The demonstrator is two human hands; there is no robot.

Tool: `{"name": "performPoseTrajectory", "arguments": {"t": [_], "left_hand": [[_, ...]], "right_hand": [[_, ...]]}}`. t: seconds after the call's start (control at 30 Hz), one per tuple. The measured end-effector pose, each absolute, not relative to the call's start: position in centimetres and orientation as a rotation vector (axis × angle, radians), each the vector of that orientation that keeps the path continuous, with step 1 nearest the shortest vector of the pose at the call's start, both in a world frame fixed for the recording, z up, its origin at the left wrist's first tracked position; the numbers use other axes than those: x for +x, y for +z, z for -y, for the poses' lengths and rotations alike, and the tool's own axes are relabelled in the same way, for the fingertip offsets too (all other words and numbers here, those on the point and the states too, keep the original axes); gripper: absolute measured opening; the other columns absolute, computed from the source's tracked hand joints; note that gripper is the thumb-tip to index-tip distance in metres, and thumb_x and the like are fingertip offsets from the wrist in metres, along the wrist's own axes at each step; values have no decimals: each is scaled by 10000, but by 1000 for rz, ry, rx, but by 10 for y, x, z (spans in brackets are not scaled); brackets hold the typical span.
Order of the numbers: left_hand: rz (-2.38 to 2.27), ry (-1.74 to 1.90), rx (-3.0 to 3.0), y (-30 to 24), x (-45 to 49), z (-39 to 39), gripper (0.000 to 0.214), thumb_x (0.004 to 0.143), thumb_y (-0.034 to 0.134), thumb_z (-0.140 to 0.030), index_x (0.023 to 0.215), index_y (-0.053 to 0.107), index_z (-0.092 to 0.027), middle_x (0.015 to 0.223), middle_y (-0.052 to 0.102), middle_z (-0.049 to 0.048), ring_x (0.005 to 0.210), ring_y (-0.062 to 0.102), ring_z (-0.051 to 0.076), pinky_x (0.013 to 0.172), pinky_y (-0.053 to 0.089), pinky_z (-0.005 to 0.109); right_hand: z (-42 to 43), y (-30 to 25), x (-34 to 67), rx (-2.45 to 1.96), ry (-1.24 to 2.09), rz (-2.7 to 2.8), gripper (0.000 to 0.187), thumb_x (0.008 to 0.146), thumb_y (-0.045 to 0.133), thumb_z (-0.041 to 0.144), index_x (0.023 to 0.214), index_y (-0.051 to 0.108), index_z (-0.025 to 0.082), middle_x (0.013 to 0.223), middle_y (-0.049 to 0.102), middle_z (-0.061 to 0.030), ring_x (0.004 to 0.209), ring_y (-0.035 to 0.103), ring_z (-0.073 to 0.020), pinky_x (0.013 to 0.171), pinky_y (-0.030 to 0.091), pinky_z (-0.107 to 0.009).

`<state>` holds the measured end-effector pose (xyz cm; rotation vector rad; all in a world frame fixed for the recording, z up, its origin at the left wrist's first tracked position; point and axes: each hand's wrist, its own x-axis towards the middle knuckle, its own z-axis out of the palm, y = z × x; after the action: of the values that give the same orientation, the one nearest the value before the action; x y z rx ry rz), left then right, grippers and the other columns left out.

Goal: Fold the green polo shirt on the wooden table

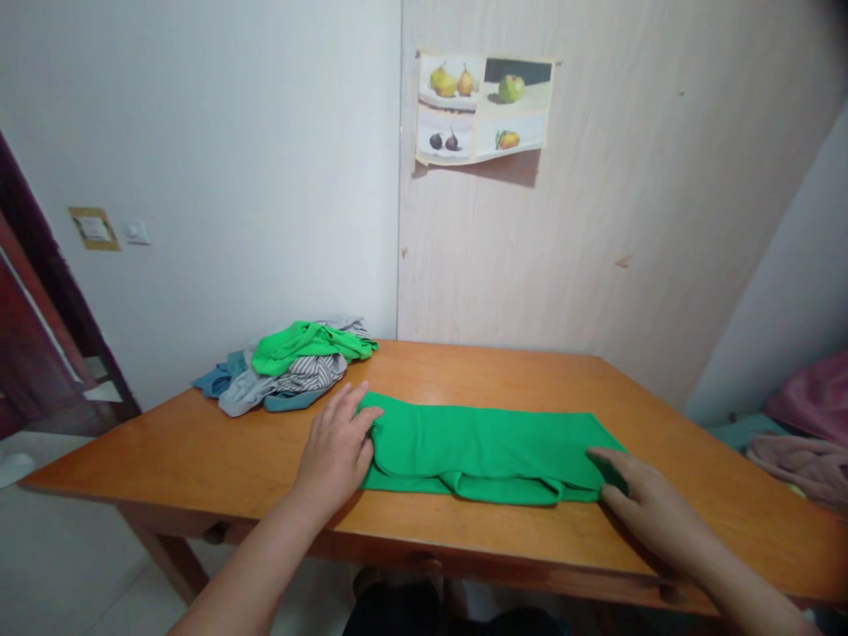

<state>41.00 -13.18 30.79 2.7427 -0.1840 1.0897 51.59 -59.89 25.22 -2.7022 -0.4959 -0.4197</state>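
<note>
A bright green garment (pixel 483 450) lies folded into a long strip across the wooden table (pixel 199 450). My left hand (pixel 337 446) rests flat at its left end, fingers stretched out and touching the cloth's edge. My right hand (pixel 636 495) lies at the right end, its fingers extended onto the corner of the fabric. Neither hand grips the cloth.
A heap of clothes (pixel 291 367), green on top with striped grey and blue pieces below, sits at the table's back left. A fruit poster (pixel 483 106) hangs on the wall panel. Pink and beige fabrics (pixel 808 424) lie at the far right. A dark door frame stands at left.
</note>
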Motion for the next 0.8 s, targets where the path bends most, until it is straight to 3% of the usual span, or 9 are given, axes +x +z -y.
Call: {"name": "performPoseTrajectory", "arguments": {"t": [0.1,0.23,0.37,0.47,0.8], "left_hand": [[107,988,2630,302,414,114,214,781,531,-196,936,675,-228,1293,604,89,1259,486,298,1058,376,469],[-74,801,2320,296,420,100,201,791,520,-295,915,660,-219,1009,711,51,983,634,246,868,489,352],[-223,686,2061,301,424,107,180,747,572,-332,854,657,-215,743,695,-1,694,636,196,609,467,251],[-282,663,1906,308,429,115,171,724,586,-319,849,633,-211,578,610,-46,532,583,156,507,412,218],[-231,619,1705,348,463,120,132,722,568,-277,820,557,-189,646,617,-27,566,673,167,439,349,180]], "right_hand": [[603,254,515,-2704,-385,544,549,798,496,314,1321,579,167,1358,584,-118,1246,528,-284,1102,366,-451],[605,258,513,-2705,-356,541,559,796,519,356,1322,582,177,1370,577,-115,1252,531,-283,1097,375,-437],[604,263,513,-2736,-340,536,548,810,547,433,1297,606,190,1347,599,-114,1220,561,-293,1076,399,-441],[602,266,512,-2768,-365,548,527,816,549,433,1281,621,198,1330,614,-110,1201,576,-296,1064,409,-445],[597,280,511,-2972,-424,680,527,802,534,357,1301,609,203,1306,628,-119,1164,594,-330,987,446,-495]]}}
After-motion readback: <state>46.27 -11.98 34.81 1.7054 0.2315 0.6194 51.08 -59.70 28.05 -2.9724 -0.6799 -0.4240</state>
